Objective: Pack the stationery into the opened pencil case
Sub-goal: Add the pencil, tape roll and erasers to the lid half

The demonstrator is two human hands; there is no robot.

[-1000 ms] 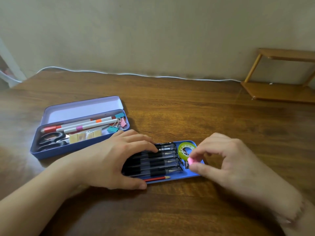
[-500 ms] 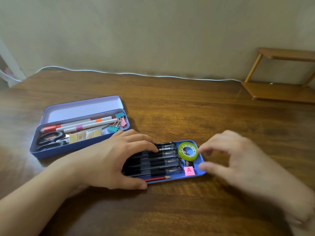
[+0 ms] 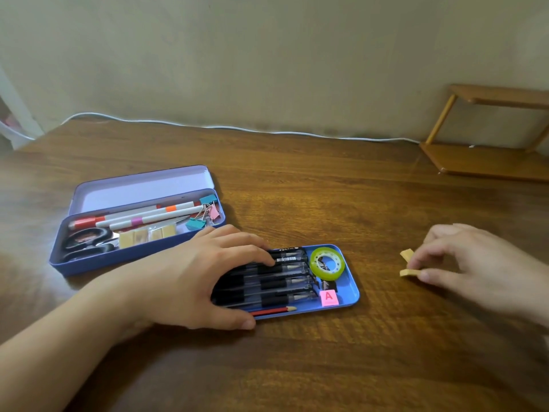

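Pencil case [image 3: 89, 263] lies open at the table's [image 3: 297, 188] left, its blue tray [image 3: 349, 288] set apart near the middle.

Left hand [image 3: 190, 281] lies flat, fingers spread and relaxed, over the row of black pens [image 3: 285, 285] in the tray, its thumb against the tray's near edge beside a red pencil [image 3: 274, 310]. A green tape roll [image 3: 327, 263] and a pink square marked A [image 3: 329, 298] sit at the tray's right end. Right hand [image 3: 469, 272], well to the right of the tray, pinches a small tan piece [image 3: 408, 273] on the table between thumb and fingertips; a second tan piece [image 3: 406, 254] lies just behind it. The case holds scissors [image 3: 86, 242], markers [image 3: 142, 218] and binder clips [image 3: 205, 214].
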